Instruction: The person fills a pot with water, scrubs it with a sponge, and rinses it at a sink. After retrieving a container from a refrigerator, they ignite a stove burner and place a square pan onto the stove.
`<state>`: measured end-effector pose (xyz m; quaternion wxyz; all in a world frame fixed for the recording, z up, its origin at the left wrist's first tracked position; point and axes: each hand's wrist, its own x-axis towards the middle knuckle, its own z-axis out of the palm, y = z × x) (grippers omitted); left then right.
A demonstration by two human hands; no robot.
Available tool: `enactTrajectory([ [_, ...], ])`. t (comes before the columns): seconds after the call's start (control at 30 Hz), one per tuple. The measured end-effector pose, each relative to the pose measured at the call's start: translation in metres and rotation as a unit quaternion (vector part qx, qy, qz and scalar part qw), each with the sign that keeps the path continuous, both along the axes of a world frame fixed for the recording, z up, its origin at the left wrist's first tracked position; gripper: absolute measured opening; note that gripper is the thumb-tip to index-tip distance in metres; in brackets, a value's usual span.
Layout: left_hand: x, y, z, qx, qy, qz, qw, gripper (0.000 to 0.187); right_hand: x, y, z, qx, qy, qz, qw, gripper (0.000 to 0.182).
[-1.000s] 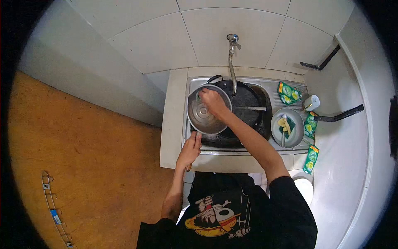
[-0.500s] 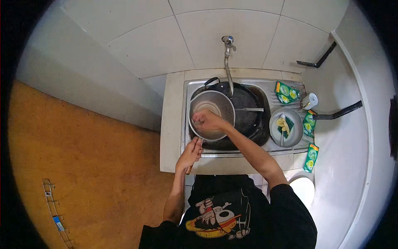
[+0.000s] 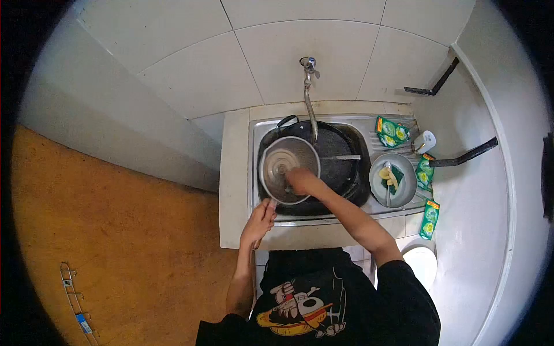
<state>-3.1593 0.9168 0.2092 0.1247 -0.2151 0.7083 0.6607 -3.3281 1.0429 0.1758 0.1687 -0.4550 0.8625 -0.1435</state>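
Note:
My left hand (image 3: 258, 224) is closed around the handle of a grey metal saucepan (image 3: 276, 151), which is tipped so that its inside faces me over the sink (image 3: 252, 184). Inside the pot is my right hand (image 3: 301, 181), low against the right part of the inner wall. Its fingers are smeared by motion, so whether they hold anything is hidden. Beneath the saucepan, a large black pan (image 3: 332, 179) fills much of the basin. A flat metal handle (image 3: 348, 157) lies across that pan.
A tap (image 3: 310, 104) hangs over the basin. On the drainboard, a grey bowl (image 3: 410, 193) holds a spoon and a yellow-and-green sponge (image 3: 390, 177). Around it are a cup (image 3: 426, 140) and green packets (image 3: 392, 131). A black bracket (image 3: 467, 154) juts from the right wall.
My right hand has moved from the middle of the saucepan towards its right side and lower. My left hand keeps its grip on the handle. The whole view has shifted slightly.

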Motion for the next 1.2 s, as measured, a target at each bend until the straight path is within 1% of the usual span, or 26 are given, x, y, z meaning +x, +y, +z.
enactTrajectory([
  [0.03,0.0,0.003,-0.002,-0.003,0.006,-0.017,1.0,0.027,-0.002,-0.003,0.0,0.001,-0.001,0.001,1.0,0.022],
  [0.1,-0.004,0.01,-0.001,-0.016,-0.005,-0.036,0.999,0.026,-0.012,-0.012,0.002,-0.007,-0.185,0.133,0.974,0.027],
  [0.13,-0.006,0.014,0.0,-0.029,-0.019,-0.055,0.998,0.025,-0.014,-0.013,0.001,-0.007,-0.186,0.128,0.974,0.027],
  [0.17,-0.004,0.015,0.0,-0.028,-0.021,-0.061,0.997,0.025,-0.013,-0.013,-0.001,-0.15,-0.25,0.042,0.956,0.027],
  [0.2,-0.004,0.014,0.001,-0.002,-0.033,-0.05,0.998,0.025,-0.014,-0.015,-0.003,-0.29,-0.303,-0.046,0.907,0.027],
  [0.23,-0.005,0.013,0.002,0.024,-0.044,-0.038,0.998,0.025,-0.015,-0.019,-0.004,-0.29,-0.302,-0.05,0.907,0.027],
  [0.27,-0.006,0.013,0.004,0.025,-0.044,-0.041,0.998,0.025,-0.016,-0.025,-0.005,-0.36,-0.187,-0.082,0.91,0.028],
  [0.3,-0.008,0.014,0.01,0.011,-0.041,-0.041,0.998,0.026,-0.018,-0.026,-0.003,-0.422,-0.067,-0.112,0.897,0.029],
  [0.33,-0.009,0.015,0.013,-0.002,-0.039,-0.04,0.998,0.026,-0.02,-0.022,-0.001,-0.407,0.051,-0.117,0.904,0.027],
  [0.37,-0.009,0.015,0.012,-0.002,-0.039,-0.041,0.998,0.026,-0.023,-0.019,0.0,-0.407,0.051,-0.118,0.904,0.027],
  [0.4,-0.008,0.014,0.012,-0.004,-0.037,-0.037,0.999,0.027,-0.028,-0.016,0.001,-0.29,0.111,-0.117,0.943,0.027],
  [0.43,-0.007,0.012,0.012,-0.006,-0.035,-0.031,0.999,0.027,-0.031,-0.014,0.002,-0.167,0.167,-0.114,0.965,0.026],
  [0.47,-0.006,0.011,0.009,-0.007,-0.037,-0.031,0.999,0.027,-0.028,-0.01,0.001,-0.168,0.165,-0.114,0.965,0.026],
  [0.53,-0.007,0.008,0.004,0.02,-0.015,0.006,1.0,0.028,-0.024,0.0,0.006,-0.062,0.143,-0.127,0.98,0.024],
  [0.57,-0.007,0.007,0.002,0.021,-0.015,0.007,1.0,0.028,-0.017,0.005,0.009,-0.061,0.143,-0.125,0.98,0.024],
  [0.63,-0.009,0.004,0.001,0.038,-0.007,0.006,0.999,0.027,-0.004,0.015,0.02,0.006,0.044,-0.07,0.997,0.025],
  [0.67,-0.009,0.004,0.0,0.039,-0.006,0.007,0.999,0.027,-0.006,0.017,0.019,0.007,0.044,-0.069,0.997,0.025],
  [0.73,-0.006,0.005,-0.002,0.054,-0.004,-0.001,0.999,0.029,-0.008,0.022,0.02,-0.026,-0.111,0.075,0.991,0.025],
  [0.77,-0.006,0.005,-0.001,0.054,-0.004,-0.002,0.999,0.029,-0.01,0.029,0.02,-0.027,-0.111,0.074,0.991,0.025],
  [0.83,-0.005,0.005,0.0,0.095,-0.032,0.028,0.995,0.034,-0.01,0.05,0.034,-0.205,-0.134,0.077,0.967,0.025],
  [0.9,-0.006,-0.001,-0.005,0.125,-0.023,0.028,0.991,0.036,-0.005,0.079,0.053,-0.321,-0.132,-0.038,0.937,0.022],
  [0.97,-0.006,-0.001,-0.007,0.157,-0.017,0.027,0.987,0.037,-0.003,0.112,0.069,-0.371,-0.077,-0.158,0.912,0.021],
  [1.03,-0.009,-0.001,-0.004,0.163,-0.02,0.032,0.986,0.035,-0.005,0.151,0.065,-0.381,-0.041,-0.27,0.883,0.02],
  [1.1,-0.01,0.003,-0.009,0.157,-0.015,0.036,0.987,0.034,0.001,0.186,0.07,-0.378,-0.052,-0.345,0.858,0.019],
  [1.13,-0.011,0.005,-0.011,0.15,-0.009,0.04,0.988,0.033,0.001,0.203,0.062,-0.377,-0.051,-0.349,0.856,0.019],
  [1.2,-0.015,0.007,-0.015,0.149,-0.005,0.037,0.988,0.032,-0.001,0.235,0.036,-0.298,-0.005,-0.436,0.849,0.023],
])
